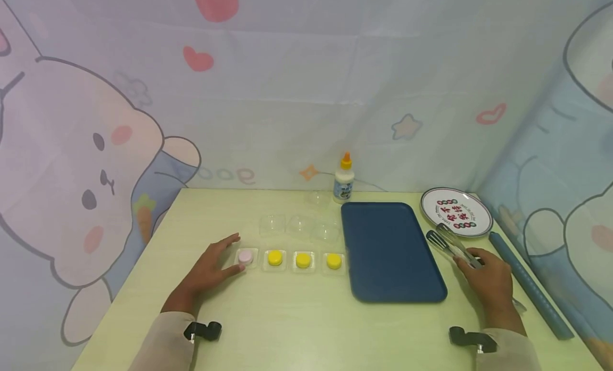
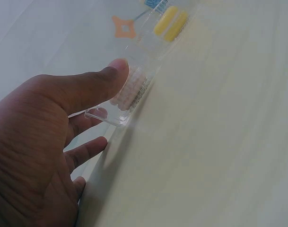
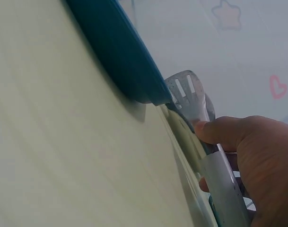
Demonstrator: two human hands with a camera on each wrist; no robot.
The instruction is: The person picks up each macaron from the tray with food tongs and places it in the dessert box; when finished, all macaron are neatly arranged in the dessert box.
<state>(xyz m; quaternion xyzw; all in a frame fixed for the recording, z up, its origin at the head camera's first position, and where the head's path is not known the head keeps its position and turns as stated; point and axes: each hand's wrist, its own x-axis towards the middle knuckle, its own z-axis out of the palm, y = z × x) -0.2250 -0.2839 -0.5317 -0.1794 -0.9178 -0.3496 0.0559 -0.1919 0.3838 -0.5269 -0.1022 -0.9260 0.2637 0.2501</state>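
The disc [image 1: 246,257] is pale pink, the tray [image 1: 392,254] dark blue.

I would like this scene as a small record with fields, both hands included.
left hand: at a clear plastic container with a round pale-pink piece; contact unclear
right hand: holds silver slotted metal tongs
rest of row: three clear plastic containers, each with a round yellow piece
behind row: four clear plastic shells
right of row: dark-blue rectangular tray
behind tray: white plastic bottle, yellow cap
far right: round white plate, red lettering; long blue-grey strip
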